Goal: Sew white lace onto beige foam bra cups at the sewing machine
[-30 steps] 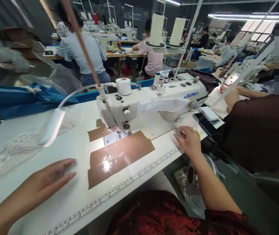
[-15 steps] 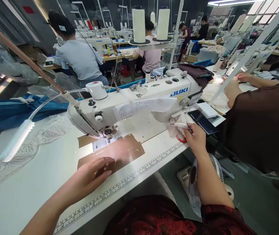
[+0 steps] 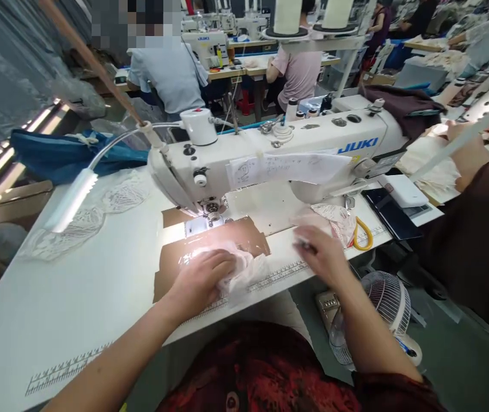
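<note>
My left hand [image 3: 204,277] is closed on a sheer white cloth [image 3: 247,272] over the brown taped sheet [image 3: 214,237] in front of the sewing machine's needle. To the right, my right hand [image 3: 322,252] is blurred, its fingers curled round a small dark tool [image 3: 307,246] that I cannot make out. The white JUKI sewing machine [image 3: 265,154] stands behind both hands. A lacy white piece [image 3: 334,220] and yellow-handled scissors [image 3: 362,234] lie at its right end.
White lace pieces [image 3: 85,229] lie on the left of the table [image 3: 55,309]. A lamp [image 3: 70,200] hangs over them. A black phone [image 3: 393,214] rests at the right, near a person's arm [image 3: 463,149]. A fan [image 3: 384,303] stands below.
My left hand has closed on the white cloth, which now lies over the brown sheet. My right hand has moved left, away from the lacy piece. The view has shifted.
</note>
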The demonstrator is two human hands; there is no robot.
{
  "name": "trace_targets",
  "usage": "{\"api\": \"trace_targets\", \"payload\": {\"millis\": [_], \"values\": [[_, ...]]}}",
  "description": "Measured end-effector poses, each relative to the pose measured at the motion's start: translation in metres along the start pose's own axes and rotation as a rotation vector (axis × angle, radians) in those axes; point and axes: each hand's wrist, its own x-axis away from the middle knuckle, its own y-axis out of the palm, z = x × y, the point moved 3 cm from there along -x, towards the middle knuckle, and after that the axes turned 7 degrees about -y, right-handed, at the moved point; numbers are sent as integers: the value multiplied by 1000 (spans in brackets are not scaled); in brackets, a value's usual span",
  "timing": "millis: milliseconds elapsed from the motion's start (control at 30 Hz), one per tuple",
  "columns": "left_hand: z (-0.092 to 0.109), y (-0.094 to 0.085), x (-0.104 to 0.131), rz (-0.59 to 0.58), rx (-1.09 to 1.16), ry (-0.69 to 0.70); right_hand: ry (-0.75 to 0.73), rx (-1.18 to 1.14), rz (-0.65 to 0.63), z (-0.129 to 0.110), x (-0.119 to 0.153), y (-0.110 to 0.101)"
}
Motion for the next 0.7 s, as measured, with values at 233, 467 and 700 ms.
{"api": "trace_targets", "payload": {"millis": [233, 467, 700], "values": [[-46, -17, 76, 150, -18, -183, 152, 654, -250, 44, -20, -10], [-82, -35, 139, 223, 66, -340, -177, 503, -354, 28, -6, 19], [-95, -53, 172, 376, 538, -688, -408, 179, -446, -58, -2, 90]]}}
